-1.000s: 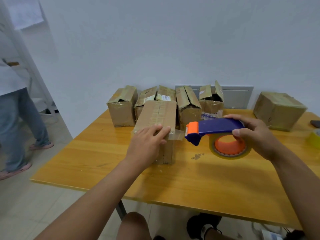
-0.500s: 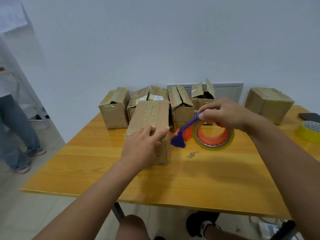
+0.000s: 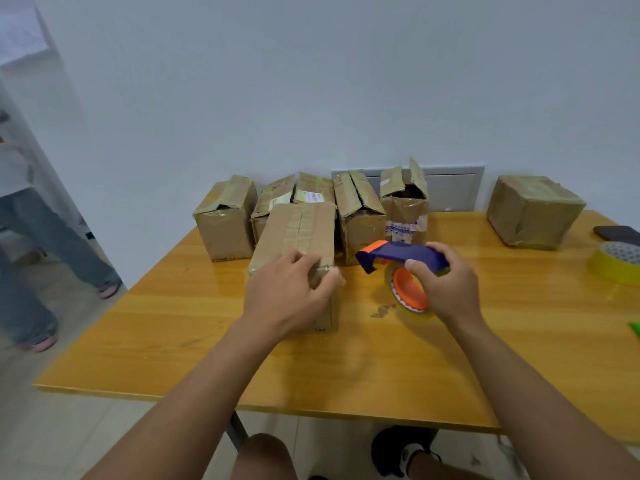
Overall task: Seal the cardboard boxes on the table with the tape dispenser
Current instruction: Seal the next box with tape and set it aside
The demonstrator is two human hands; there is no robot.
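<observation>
A long cardboard box [image 3: 299, 233] with clear tape along its top lies on the wooden table [image 3: 346, 368], its short end facing me. My left hand [image 3: 284, 296] presses down on that near end, fingers curled over the edge. To the right, my right hand [image 3: 443, 285] grips a blue and orange tape dispenser [image 3: 398, 254] holding a roll of clear tape, lifted just off the table and apart from the box. Behind stand several more boxes [image 3: 360, 213], some with flaps open.
A separate taped box [image 3: 533, 211] sits at the back right. A yellow tape roll [image 3: 618, 261] and a dark phone [image 3: 616, 233] lie at the right edge. Another person's legs [image 3: 38, 271] stand on the floor to the left.
My right hand has swung the dispenser back down to the right of the box, handle level again. My left hand has slid over the box's near end, fingers curling down.
</observation>
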